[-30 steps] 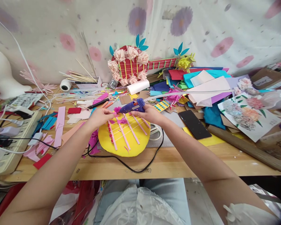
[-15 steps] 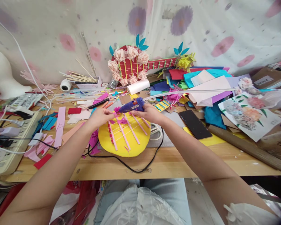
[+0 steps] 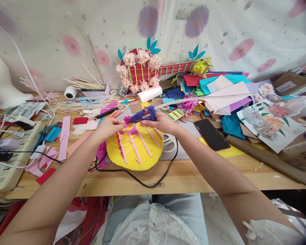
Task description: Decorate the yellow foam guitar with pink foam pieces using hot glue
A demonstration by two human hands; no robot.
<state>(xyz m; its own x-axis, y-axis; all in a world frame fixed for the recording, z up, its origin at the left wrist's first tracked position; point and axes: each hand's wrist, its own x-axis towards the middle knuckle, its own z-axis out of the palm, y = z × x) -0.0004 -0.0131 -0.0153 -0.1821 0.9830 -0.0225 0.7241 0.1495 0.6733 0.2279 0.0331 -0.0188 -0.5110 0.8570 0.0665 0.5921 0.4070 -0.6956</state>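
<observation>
Grips a blue glue gun (image 3: 144,115) in the right hand (image 3: 161,123), fingers clamped around its body, just above the far edge of the yellow disc (image 3: 140,160). Points the nozzle leftward at a small magenta paper flower (image 3: 128,119) on the disc's far rim. Pinches that flower's edge with the left hand (image 3: 108,126), thumb and fingertips drawn together right beside the nozzle. Stretches both forearms over the wooden table (image 3: 193,177), one on either side of the disc. Shows pink strips (image 3: 136,146) set in slanted rows across the disc, with pale strings crossing them. Trails a black cord (image 3: 142,182) in a loop around the disc's near side, touching its edge at the left. Leaves a black phone (image 3: 211,135) flat to the right of the disc, a long wooden rod (image 3: 267,160) further right still, a red guitar-shaped craft (image 3: 142,71) well behind the disc against the flowered cloth, and a power strip (image 3: 12,153) well off to the disc's left.
</observation>
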